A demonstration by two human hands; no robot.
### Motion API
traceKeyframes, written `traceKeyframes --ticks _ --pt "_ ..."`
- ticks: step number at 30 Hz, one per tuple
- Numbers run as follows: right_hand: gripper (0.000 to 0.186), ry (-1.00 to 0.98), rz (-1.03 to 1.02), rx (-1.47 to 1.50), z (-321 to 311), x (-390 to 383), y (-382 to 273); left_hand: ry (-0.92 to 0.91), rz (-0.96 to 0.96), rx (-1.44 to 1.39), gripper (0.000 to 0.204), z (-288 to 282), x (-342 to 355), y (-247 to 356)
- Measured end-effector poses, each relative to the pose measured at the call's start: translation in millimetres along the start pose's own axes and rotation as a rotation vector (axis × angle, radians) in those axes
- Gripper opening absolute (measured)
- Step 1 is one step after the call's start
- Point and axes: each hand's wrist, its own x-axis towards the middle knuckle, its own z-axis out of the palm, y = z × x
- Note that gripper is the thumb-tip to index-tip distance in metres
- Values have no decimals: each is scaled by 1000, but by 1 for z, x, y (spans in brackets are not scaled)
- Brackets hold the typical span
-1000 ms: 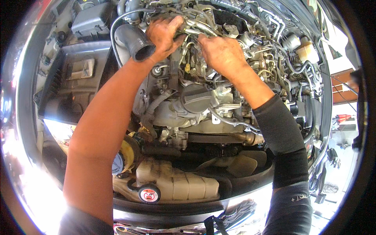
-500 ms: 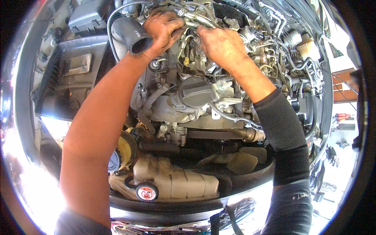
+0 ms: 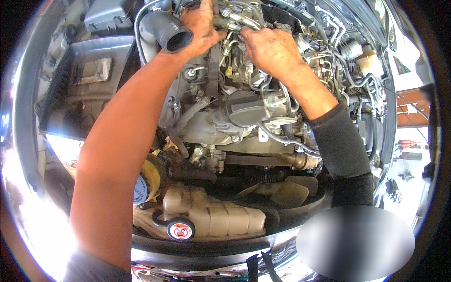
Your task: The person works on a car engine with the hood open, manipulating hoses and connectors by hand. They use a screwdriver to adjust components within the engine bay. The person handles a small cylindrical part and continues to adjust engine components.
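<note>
Moved since the earlier frame: the left hand point(image 3: 199, 26), now nearer to the rear edge of the engine bay point(image 3: 202, 247) and with a finger stretched up; only slightly the right hand point(image 3: 272, 47). Around and below, a crowded surface of hoses, lines and castings: an open black box point(image 3: 94, 91) along the left edge, a pale reservoir point(image 3: 369, 62) near the rear right corner, a cream tank point(image 3: 221, 216) along the front edge. Beyond the right edge, a bright room with a brown panel point(image 3: 408, 110) and a red item point(image 3: 408, 144). Between the two hands, only a narrow gap; between the forearms, wider room over the black round cap point(image 3: 245, 109). Just beside the left wrist and partly in front of it, a black hose point(image 3: 162, 28), with open mouth toward the front edge. Near the rear edge, between the hands, the shiny metal pipe point(image 3: 244, 18), long axis mostly crosswise, slanting from rear left to front right. On the left, thumb close to the pipe, fingers partly out of view, so cannot tell about any grip. On the right, fingers bent at the pipe's lower side, tips partly hidden; also here, cannot tell about grasping.
</note>
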Motion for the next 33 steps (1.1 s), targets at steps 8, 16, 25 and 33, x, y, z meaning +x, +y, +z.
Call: traceKeyframes --ticks 8,16,25,33 --pt "27 -90 55 -30 -4 4 -13 -68 34 -21 69 -4 -6 -4" --pt "27 -46 50 6 0 -1 -12 -140 21 -111 64 -20 -2 7" --pt "25 -32 62 7 3 -1 -15 -146 21 -60 67 -17 -2 5" --pt "22 -32 76 20 6 -6 -15 -86 86 -48 68 -15 -2 1"
